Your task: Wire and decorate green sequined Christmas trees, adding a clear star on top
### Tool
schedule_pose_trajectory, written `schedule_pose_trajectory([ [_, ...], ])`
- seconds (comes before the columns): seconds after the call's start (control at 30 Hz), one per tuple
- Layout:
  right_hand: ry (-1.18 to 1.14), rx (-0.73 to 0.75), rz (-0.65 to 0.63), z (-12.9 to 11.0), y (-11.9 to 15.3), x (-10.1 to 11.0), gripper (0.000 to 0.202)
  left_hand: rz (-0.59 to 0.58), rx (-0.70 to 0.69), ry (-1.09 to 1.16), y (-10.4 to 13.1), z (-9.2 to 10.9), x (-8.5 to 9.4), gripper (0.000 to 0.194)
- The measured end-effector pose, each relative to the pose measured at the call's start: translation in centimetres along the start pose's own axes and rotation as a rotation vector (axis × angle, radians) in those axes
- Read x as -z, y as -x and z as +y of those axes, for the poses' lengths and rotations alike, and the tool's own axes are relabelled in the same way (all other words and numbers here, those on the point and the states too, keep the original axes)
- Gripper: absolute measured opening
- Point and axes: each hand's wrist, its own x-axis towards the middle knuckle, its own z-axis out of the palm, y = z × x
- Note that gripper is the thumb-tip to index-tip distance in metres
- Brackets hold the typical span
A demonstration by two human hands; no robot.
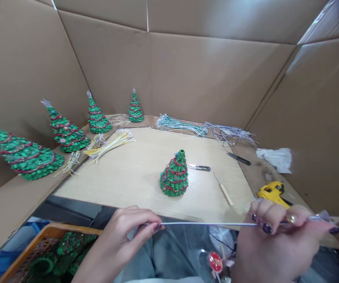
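Note:
A thin white wire [205, 223] is stretched level between my two hands, in front of the table's near edge. My left hand [135, 232] pinches its left end between thumb and fingertips. Closed round the right part of the wire is my right hand [281, 232], and a clear star-like piece [325, 217] sticks out by its thumb. Beyond the wire, a small green tree [174, 175] with red garland stands upright on the table [122, 181]; its tip is bare. Neither hand touches the tree.
Four larger trees [66, 131] line the back left. Wire bundles [110, 145] lie around the edges. Snips [199, 168], a wooden-handled awl [224, 191], black-handled cutters [239, 158], white cloth [277, 159] and a yellow glue gun [272, 192] are rightward. An orange basket [24, 251] holds green pieces.

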Motion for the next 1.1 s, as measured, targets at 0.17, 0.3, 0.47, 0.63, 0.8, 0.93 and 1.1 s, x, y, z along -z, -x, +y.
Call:
schedule_pose_trajectory([
  [0.17,0.034,0.029,0.008,0.4,-0.6,0.2,0.051,0.123,-0.032,-0.038,0.3,-0.8,1.2,0.019],
  [0.3,0.009,0.005,0.054,0.4,-1.5,1.3,0.051,0.193,-0.072,-0.090,0.8,-1.3,2.2,0.014],
  [0.47,-0.153,-0.138,0.111,-0.6,-2.4,2.5,0.046,0.216,-0.114,-0.064,0.9,-1.3,2.5,0.013],
  [0.63,-0.274,-0.237,-0.060,-0.6,-1.5,0.8,0.032,0.262,-0.129,0.067,0.4,-0.7,1.2,0.015],
  [0.8,-0.111,-0.278,-0.448,0.6,0.8,-1.3,0.019,0.310,-0.173,0.187,-0.4,0.0,-0.4,0.017],
  [0.93,0.102,-0.178,-0.752,1.1,2.8,-1.8,0.016,0.337,-0.211,0.221,-1.1,0.8,-1.2,0.014],
  [1.1,0.226,-0.115,-0.979,0.7,4.1,-2.4,0.004,0.296,-0.221,0.246,-1.6,1.5,-1.9,0.012],
])
